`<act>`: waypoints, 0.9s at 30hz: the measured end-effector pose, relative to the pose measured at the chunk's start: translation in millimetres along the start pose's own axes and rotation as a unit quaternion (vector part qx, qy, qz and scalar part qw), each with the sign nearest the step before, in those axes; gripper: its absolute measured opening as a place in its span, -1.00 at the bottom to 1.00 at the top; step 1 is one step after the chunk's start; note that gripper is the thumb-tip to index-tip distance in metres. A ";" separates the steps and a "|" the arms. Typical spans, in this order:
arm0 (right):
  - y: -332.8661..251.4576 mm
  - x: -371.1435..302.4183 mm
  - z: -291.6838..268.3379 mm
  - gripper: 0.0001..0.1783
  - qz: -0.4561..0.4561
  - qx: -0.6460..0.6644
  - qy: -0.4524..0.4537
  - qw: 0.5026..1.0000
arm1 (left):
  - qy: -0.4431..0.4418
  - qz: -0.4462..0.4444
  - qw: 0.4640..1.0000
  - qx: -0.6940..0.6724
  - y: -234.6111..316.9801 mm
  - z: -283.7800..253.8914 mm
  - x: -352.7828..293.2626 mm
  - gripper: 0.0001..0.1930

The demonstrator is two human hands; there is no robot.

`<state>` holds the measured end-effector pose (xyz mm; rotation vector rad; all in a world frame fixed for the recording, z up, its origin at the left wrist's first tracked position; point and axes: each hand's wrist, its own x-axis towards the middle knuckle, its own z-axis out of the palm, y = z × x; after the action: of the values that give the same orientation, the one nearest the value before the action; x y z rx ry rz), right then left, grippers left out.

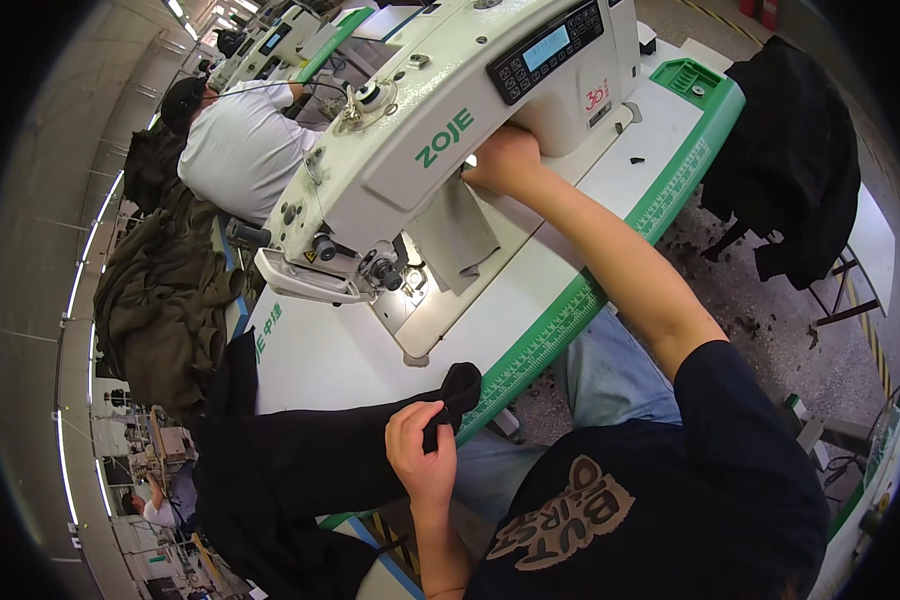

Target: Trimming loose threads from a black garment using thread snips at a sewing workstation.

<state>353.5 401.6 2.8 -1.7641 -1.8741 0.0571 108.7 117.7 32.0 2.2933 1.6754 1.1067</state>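
At the front edge of the table, my left hand (418, 455) is closed, its curled fingers and thumb pinching the end of a black cloth piece (320, 450). That cloth stretches leftward across the table and hangs down over its edge. My right arm reaches under the arm of a white sewing machine (420, 130). There my right hand (508, 165) is closed beside the upper end of a grey cloth piece (455, 238); the machine partly hides its fingertips, and what they hold cannot be made out. The grey cloth lies just right of the lit needle area (407, 290).
A green ruled edge (560, 325) runs along the white table. Dark cloth is heaped on a stand (795, 160) at the right, and brown garments (165, 300) are piled at the left. Beyond the machine sits a co-worker in a white shirt (245, 150). A green tray (690, 82) is set into the tabletop.
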 end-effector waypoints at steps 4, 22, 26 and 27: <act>-4.4 0.5 -2.5 -0.47 0.019 0.007 -0.004 1.000 | 0.001 0.013 0.999 0.031 7.2 -2.6 2.0 -0.72; -10.1 -49.1 -24.4 -0.49 0.125 -0.023 0.021 0.992 | -0.007 -0.018 0.998 0.064 17.7 -0.8 -1.8 -0.75; -13.1 -87.3 -43.0 -0.62 0.042 0.064 0.090 0.993 | 0.004 -0.008 0.997 0.077 17.9 -0.8 -2.5 -0.73; -14.6 -96.0 -46.8 -0.62 0.038 0.063 0.087 0.993 | 0.003 -0.001 0.997 0.081 15.9 -1.0 -3.3 -0.71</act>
<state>357.7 294.3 13.2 -1.6980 -1.6430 0.0467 120.2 108.3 38.5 2.3834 1.8316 1.0145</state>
